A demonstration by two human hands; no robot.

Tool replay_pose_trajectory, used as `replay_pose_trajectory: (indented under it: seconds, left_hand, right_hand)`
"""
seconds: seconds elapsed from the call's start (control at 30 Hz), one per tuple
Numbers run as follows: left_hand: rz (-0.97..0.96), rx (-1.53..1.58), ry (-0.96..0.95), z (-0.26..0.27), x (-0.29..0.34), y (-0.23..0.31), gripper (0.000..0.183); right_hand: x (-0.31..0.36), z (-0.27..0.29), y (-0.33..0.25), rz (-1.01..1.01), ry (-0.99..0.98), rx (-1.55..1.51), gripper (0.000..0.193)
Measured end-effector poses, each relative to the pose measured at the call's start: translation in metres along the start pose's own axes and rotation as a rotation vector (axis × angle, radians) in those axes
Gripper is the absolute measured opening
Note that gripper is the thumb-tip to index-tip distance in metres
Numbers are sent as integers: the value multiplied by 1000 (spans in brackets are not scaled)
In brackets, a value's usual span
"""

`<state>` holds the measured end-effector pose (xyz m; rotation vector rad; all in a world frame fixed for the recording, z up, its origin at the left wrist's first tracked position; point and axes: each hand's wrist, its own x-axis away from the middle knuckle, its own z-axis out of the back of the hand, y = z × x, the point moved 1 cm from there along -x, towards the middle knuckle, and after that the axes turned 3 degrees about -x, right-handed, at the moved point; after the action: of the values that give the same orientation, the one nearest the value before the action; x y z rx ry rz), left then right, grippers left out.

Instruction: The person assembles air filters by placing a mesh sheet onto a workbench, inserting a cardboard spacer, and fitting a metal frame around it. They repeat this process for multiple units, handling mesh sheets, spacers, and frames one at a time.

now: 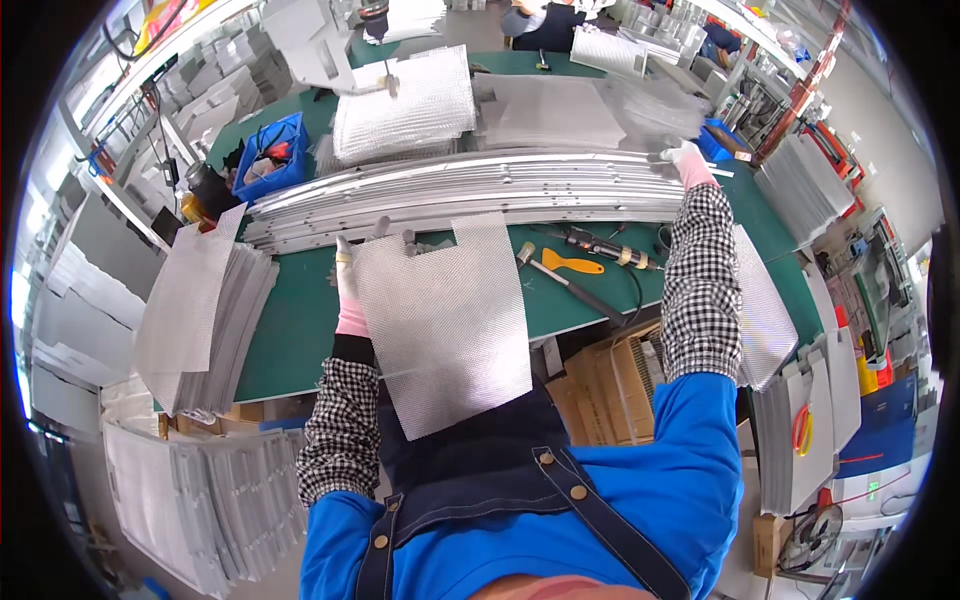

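A silvery perforated metal sheet (pixel 450 320) with a notched top edge hangs tilted before my apron, over the table's front edge. My left hand (pixel 346 290), in a white and pink glove, grips its left edge; the sheet hides some fingers. My right hand (pixel 690 165), gloved alike, reaches far out to the right end of a stack of long metal strips (pixel 560 190). Its fingers look stretched out, and contact with the strips is unclear. Crumpled clear plastic film (pixel 655 105) lies just beyond that hand.
On the green table (pixel 290 320) lie a hammer (pixel 570 285), an orange scraper (pixel 573 263) and a corded power screwdriver (pixel 605 245). Sheet stacks stand left (pixel 235 320) and right (pixel 760 310). A blue bin (pixel 275 160) sits back left. A person (pixel 545 25) is across the table.
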<state>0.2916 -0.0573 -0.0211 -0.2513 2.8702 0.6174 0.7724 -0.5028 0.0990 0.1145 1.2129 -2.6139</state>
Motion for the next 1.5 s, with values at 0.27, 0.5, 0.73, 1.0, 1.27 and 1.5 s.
replay_pose_trajectory:
  seconds: [0.27,0.5,0.73,1.0,1.27,1.5]
  left_hand:
    - [-98,-184,272,-5,36,27,91]
    - [-131,-235,277,10,39,26,97]
    - [-117,-208,271,-9,35,8,86]
    - [-109,-235,212,-14,32,15,82]
    - [-117,-337,202,-12,33,16,86]
    - [-106,-253,175,-6,35,18,82]
  right_hand:
    - [48,-16,-110,212,-210,-810,61]
    - [47,-10,-129,165,-179,-545,58]
    - [33,32,-62,-4,-152,18,59]
    - [48,-2,-86,268,-8,-551,56]
    - [61,-13,-124,203,-35,-405,51]
    - [64,10,-134,455,-121,-929,52]
